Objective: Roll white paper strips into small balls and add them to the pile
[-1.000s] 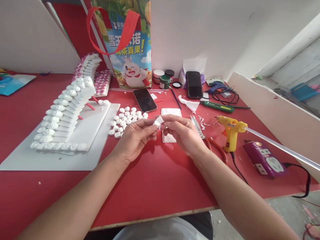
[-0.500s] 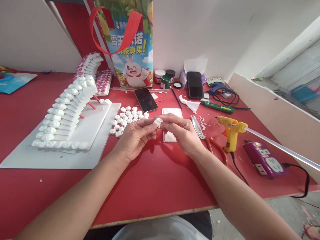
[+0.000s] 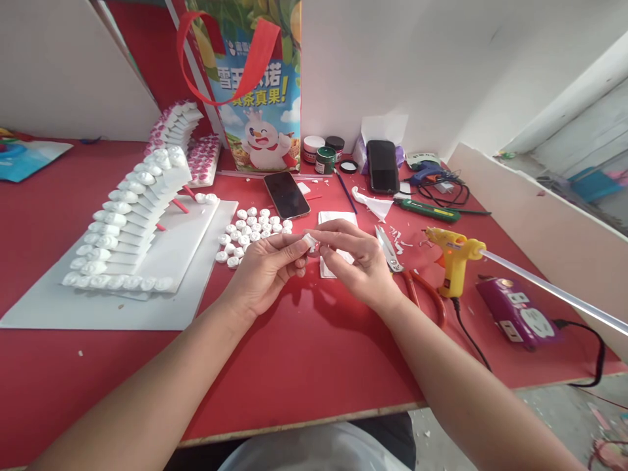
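- Right hand [image 3: 360, 265] is spreading wider than before, its fingers lying right of the roll [image 3: 310, 241]; contact unclear.
- Left hand [image 3: 262, 268] is pinching the roll.

We saw a small white piece [image 3: 310, 241], soft-looking and curled, raised above the red tabletop [image 3: 304, 366]. We held it pinched in our left hand [image 3: 267, 268], with a fingertip of our right hand [image 3: 360, 265] at its upper edge; our fingers hid much of its shape. Beyond it, flat on the tabletop, lay folded white paper [image 3: 338, 218], partly covered from view. To its left, we had small, round white rosettes [image 3: 255, 227] grouped closely in uneven rows, their tops swirled.
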`<state>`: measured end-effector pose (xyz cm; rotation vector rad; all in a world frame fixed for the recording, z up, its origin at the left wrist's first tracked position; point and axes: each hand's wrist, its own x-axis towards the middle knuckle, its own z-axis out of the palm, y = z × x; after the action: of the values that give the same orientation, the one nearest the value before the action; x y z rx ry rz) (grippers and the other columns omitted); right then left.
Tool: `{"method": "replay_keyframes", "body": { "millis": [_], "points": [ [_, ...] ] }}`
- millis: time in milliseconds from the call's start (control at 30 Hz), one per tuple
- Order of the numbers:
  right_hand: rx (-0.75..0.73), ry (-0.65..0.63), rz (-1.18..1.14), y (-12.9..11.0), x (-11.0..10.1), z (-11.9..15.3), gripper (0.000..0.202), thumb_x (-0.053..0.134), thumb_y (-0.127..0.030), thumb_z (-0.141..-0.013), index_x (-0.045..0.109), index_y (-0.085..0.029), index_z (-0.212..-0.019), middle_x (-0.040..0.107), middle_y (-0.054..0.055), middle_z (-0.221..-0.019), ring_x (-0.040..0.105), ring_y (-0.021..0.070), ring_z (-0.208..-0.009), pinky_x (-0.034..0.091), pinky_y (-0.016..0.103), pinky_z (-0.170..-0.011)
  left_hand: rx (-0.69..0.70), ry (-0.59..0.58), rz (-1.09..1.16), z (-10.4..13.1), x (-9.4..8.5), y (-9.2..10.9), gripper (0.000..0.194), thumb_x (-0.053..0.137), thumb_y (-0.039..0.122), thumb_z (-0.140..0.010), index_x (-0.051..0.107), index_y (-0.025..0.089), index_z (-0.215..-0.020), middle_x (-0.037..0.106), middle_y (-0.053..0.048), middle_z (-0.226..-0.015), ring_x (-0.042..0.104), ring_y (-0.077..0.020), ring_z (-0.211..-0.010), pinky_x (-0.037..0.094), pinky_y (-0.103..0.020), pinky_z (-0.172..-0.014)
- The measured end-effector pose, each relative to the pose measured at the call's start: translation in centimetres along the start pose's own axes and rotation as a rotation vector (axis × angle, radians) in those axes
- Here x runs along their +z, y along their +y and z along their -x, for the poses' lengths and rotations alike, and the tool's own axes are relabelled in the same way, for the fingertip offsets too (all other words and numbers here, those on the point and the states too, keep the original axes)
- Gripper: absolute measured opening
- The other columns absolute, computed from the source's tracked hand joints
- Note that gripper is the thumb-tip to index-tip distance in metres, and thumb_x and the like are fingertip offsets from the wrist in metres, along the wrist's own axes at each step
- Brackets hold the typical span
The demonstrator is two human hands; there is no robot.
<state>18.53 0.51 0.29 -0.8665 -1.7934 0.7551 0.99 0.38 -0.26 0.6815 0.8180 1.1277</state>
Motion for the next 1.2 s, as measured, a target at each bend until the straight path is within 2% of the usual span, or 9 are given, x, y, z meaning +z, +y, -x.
{"method": "replay_keyframes", "body": {
  "millis": [200, 467, 700, 967, 1200],
  "points": [
    [-0.267, -0.005, 0.289, 0.33, -0.12, 0.11, 0.028, 0.054, -0.013, -0.091, 0.074, -0.018, -0.111, 0.072, 0.011, -0.107, 0.070, 0.0201, -0.093, 0.060, 0.037, -0.081, -0.010, -0.008, 0.007, -0.07, -0.09, -0.37, 0.031, 0.097, 0.030, -0.062, 0.078, 0.010, -0.077, 0.069, -0.002, -0.068, 0.056, -0.0046, -0.056, 0.050, -0.015, -0.056],
    [-0.476, -0.081, 0.563, 0.00, -0.35, -0.16, 0.019, 0.049, -0.011, -0.092, 0.064, -0.014, -0.104, 0.069, 0.014, -0.098, 0.065, 0.0213, -0.085, 0.058, 0.036, -0.075, 0.001, -0.026, -0.045, 0.07, -0.09, -0.39, 0.031, 0.095, 0.034, -0.066, 0.073, 0.012, -0.069, 0.067, -0.001, -0.064, 0.055, -0.0055, -0.055, 0.046, -0.015, -0.052],
    [-0.477, -0.157, 0.676, -0.31, -0.21, -0.23, 0.017, 0.045, -0.017, -0.095, 0.061, -0.014, -0.101, 0.064, 0.014, -0.094, 0.057, 0.0217, -0.078, 0.053, 0.036, -0.070, -0.027, 0.010, -0.034, -0.10, -0.41, -0.69, 0.035, 0.097, 0.035, -0.062, 0.072, 0.012, -0.070, 0.065, -0.001, -0.064, 0.053, -0.0051, -0.056, 0.043, -0.015, -0.054],
    [-0.424, -0.192, 0.658, 0.16, -0.28, -0.11, 0.016, 0.046, -0.018, -0.095, 0.062, -0.015, -0.096, 0.065, 0.013, -0.095, 0.057, 0.0201, -0.075, 0.051, 0.034, -0.069, -0.090, 0.013, -0.011, -0.13, -0.15, -0.58, 0.037, 0.098, 0.034, -0.059, 0.070, 0.012, -0.066, 0.062, 0.000, -0.060, 0.050, -0.0044, -0.054, 0.036, -0.013, -0.047],
    [-0.380, -0.189, 0.650, 0.25, 0.09, 0.06, 0.025, 0.048, -0.018, -0.093, 0.064, -0.010, -0.110, 0.066, 0.018, -0.107, 0.063, 0.0223, -0.085, 0.054, 0.035, -0.074, -0.063, 0.006, 0.026, -0.47, -0.51, -0.71, 0.035, 0.098, 0.031, -0.060, 0.071, 0.011, -0.071, 0.061, 0.001, -0.064, 0.050, -0.0041, -0.057, 0.036, -0.013, -0.048]
  ]
}}
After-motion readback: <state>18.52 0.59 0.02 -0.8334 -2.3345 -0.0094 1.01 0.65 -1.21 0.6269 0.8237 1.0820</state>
